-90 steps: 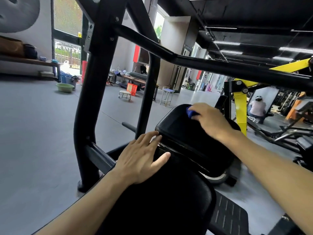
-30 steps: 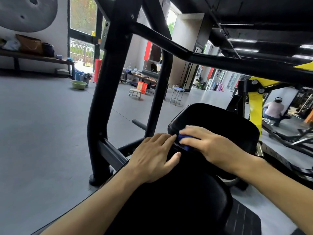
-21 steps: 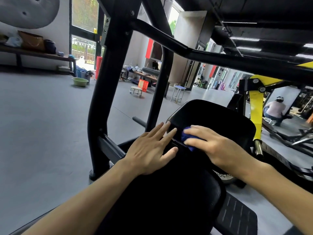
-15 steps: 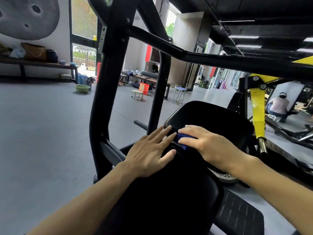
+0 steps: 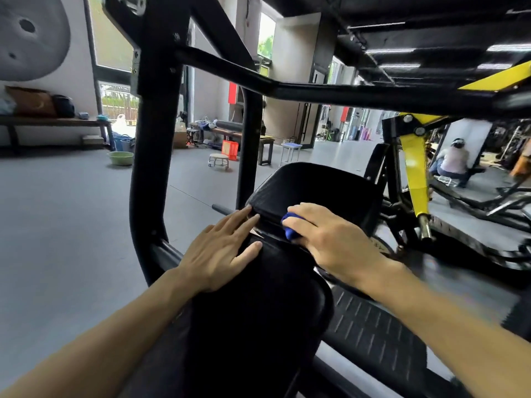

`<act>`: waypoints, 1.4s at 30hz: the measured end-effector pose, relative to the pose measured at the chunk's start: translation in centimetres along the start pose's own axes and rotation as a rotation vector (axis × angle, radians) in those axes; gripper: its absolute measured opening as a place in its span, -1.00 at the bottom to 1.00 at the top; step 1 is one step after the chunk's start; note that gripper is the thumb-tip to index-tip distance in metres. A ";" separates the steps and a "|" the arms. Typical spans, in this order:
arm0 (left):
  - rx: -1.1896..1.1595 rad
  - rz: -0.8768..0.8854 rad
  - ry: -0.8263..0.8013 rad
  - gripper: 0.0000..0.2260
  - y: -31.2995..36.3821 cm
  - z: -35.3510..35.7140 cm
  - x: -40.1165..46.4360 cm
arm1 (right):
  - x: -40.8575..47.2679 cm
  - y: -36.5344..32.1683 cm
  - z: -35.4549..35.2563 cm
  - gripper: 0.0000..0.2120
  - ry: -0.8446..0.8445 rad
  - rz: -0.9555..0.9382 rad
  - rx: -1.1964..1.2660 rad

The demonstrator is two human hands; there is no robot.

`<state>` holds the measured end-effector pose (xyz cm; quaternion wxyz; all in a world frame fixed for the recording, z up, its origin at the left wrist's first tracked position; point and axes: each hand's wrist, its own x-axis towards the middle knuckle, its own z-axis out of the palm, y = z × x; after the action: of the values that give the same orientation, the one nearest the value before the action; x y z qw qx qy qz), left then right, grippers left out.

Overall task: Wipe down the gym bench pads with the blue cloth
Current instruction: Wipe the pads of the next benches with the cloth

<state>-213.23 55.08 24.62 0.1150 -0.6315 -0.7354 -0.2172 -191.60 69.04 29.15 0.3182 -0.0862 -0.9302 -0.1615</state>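
Note:
Two black bench pads sit inside a black machine frame: a near back pad (image 5: 258, 320) and a farther seat pad (image 5: 321, 185). My right hand (image 5: 330, 239) holds a bunched blue cloth (image 5: 289, 228) and presses it at the near edge of the seat pad, by the gap between the pads. Most of the cloth is hidden under my fingers. My left hand (image 5: 218, 251) lies flat on the top of the near pad, fingers straight, fingertips reaching the seat pad's corner.
The black frame post (image 5: 149, 156) and a slanted crossbar (image 5: 316, 91) surround the pads. A ribbed footplate (image 5: 373, 334) lies at lower right. A yellow machine arm (image 5: 415, 168) stands right. A person (image 5: 454, 165) crouches beyond it. Grey floor with a green basin (image 5: 120, 158) spreads left.
My right hand brought the cloth from the far part of the seat pad to its near edge and keeps rubbing there with small shifts. My left hand stays on the near pad.

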 end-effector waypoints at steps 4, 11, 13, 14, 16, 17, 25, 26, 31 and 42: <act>-0.006 0.009 -0.014 -0.28 -0.2 0.0 0.0 | 0.8 -0.8 0.6 -0.69 0.006 0.059 -0.002; -0.074 0.058 0.084 -0.34 2.7 -0.6 1.5 | -5.6 0.6 -3.6 -0.59 0.145 0.134 -0.041; -0.107 0.066 0.088 -0.35 4.4 -0.4 3.0 | -3.1 0.2 -2.0 -0.62 0.147 0.180 -0.042; -0.121 0.063 0.092 -0.37 5.0 -0.1 3.6 | -1.6 -0.1 -1.2 -0.63 0.140 0.207 -0.013; -0.124 0.052 0.108 -0.41 5.8 0.5 4.3 | 0.3 -0.2 -0.3 -0.65 0.121 0.254 0.062; -0.116 0.046 0.119 -0.41 5.9 0.8 4.4 | 0.3 -0.1 -0.4 -0.65 0.110 0.267 0.086; -0.083 0.049 0.146 -0.42 6.0 1.0 3.9 | -5.3 0.8 -4.6 -0.64 0.116 0.312 0.082; -0.080 0.050 0.152 -0.42 6.0 1.1 3.9 | -4.3 1.0 -4.1 -0.65 0.105 0.308 0.063; -0.067 0.064 0.171 -0.41 5.9 1.1 3.7 | 3.2 2.1 -1.1 -0.70 0.001 0.270 0.115; -0.135 -0.074 0.272 -0.45 3.9 1.2 3.9 | 2.8 2.0 -2.1 -0.71 -0.045 0.205 0.190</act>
<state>-209.97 59.47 26.00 0.1629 -0.5749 -0.7196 -0.3537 -192.10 70.29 32.93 0.3189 -0.1539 -0.9345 -0.0373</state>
